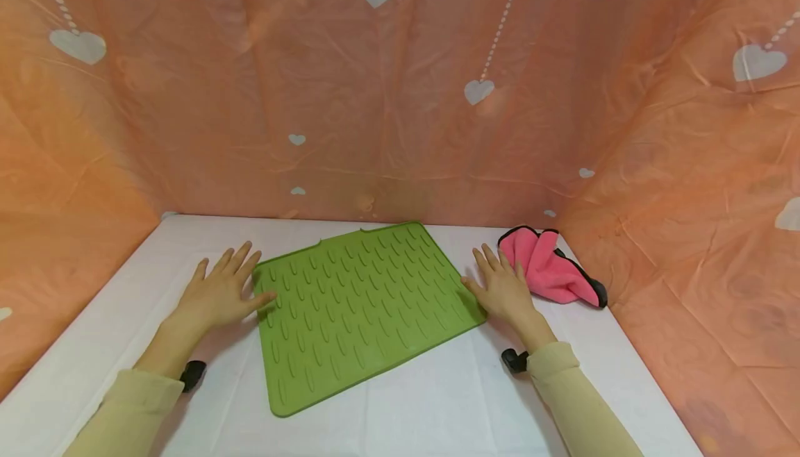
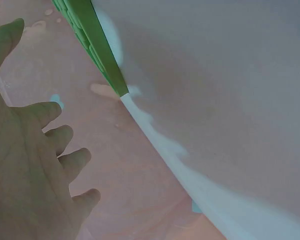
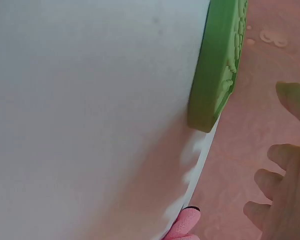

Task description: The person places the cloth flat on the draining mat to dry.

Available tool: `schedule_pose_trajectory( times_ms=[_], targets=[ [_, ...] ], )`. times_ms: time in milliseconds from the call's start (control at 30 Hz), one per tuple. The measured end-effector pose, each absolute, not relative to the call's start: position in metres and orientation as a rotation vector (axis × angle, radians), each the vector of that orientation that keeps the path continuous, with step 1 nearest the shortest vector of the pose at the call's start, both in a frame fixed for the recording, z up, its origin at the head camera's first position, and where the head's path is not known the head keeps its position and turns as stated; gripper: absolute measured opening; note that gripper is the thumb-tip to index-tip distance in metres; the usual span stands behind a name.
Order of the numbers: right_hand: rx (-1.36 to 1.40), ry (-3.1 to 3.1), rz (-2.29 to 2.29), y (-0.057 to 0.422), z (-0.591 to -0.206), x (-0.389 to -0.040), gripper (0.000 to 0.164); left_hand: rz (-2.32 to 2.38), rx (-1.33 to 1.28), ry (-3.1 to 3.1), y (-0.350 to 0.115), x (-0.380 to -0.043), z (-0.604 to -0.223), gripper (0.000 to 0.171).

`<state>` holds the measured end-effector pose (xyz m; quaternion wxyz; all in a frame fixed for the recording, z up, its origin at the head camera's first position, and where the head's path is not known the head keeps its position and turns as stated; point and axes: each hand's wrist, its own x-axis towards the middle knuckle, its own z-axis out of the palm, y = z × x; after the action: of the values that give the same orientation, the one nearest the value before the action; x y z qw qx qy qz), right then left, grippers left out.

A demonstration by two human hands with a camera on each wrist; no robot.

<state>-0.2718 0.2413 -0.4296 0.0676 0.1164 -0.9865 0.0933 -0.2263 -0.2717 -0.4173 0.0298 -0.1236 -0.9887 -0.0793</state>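
A green mat [image 1: 362,311] with rows of raised oval ridges lies flat and slightly turned on the white table. At its left edge, my left hand [image 1: 219,297] is spread with straight fingers, its thumb overlapping the mat in the head view. My right hand [image 1: 505,294] is likewise spread beside the mat's right corner, its thumb near that edge. Both wrist views show the hands raised above the tabletop, holding nothing, with the mat's edge [image 2: 102,50] and its corner [image 3: 202,110] nearby. Just beyond my right fingers is a crumpled pink cloth [image 1: 553,269] with black trim.
The table [image 1: 387,415] has a white cover. Orange sheeting [image 1: 400,123] with pale hearts hangs behind it and along both sides. A small black device [image 1: 515,361] is worn at the right wrist, another [image 1: 193,376] at the left.
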Motion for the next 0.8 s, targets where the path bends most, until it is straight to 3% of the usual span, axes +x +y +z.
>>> schedule_pose_trajectory(
  times_ms=[800],
  targets=[
    [0.292,-2.862,0.41,0.286,-0.424,-0.253,0.075,-0.127,-0.549,-2.952,-0.258,-0.176,-0.427,0.096]
  ],
)
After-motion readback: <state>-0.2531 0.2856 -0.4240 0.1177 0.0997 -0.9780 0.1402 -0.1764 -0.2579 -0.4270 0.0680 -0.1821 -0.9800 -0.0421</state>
